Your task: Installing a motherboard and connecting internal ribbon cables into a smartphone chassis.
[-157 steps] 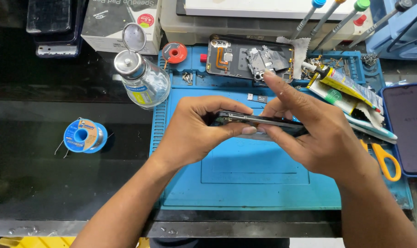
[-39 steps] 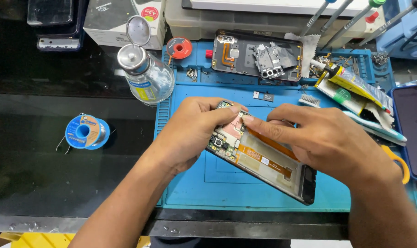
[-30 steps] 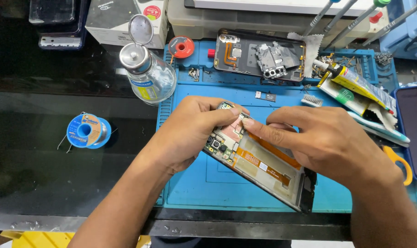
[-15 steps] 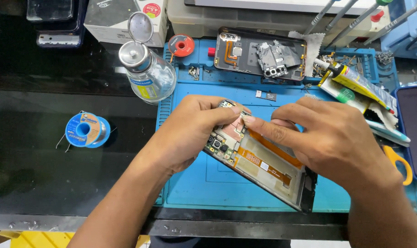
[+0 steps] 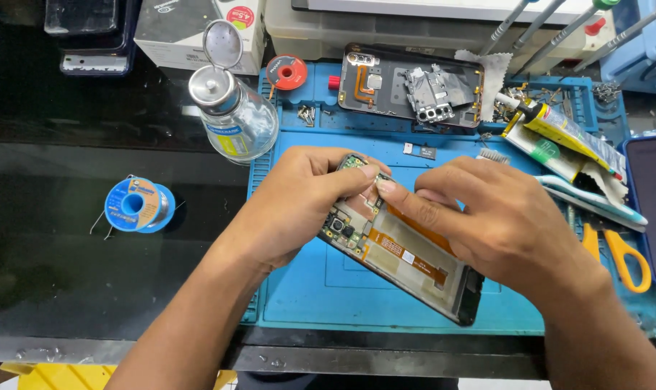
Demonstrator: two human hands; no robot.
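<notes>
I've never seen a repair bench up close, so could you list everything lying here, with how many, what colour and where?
Opened phone: one, black frame with its orange and green insides showing, on the mat, held by both hands.
Work mat: one, blue, on the dark bench.
Back cover: one, black, at the mat's far edge.
Glass bottle: one, clear with a metal top, left of the mat.
Wire spool: one, blue, on the bench at left.
Small reel: one, red, near the bottle.
Glue tube: one, yellow and green, right side.
Scissors: one, yellow handles, right edge.
Left hand: grips the phone's top end.
Right hand: fingertips pinching at the phone's top.
</notes>
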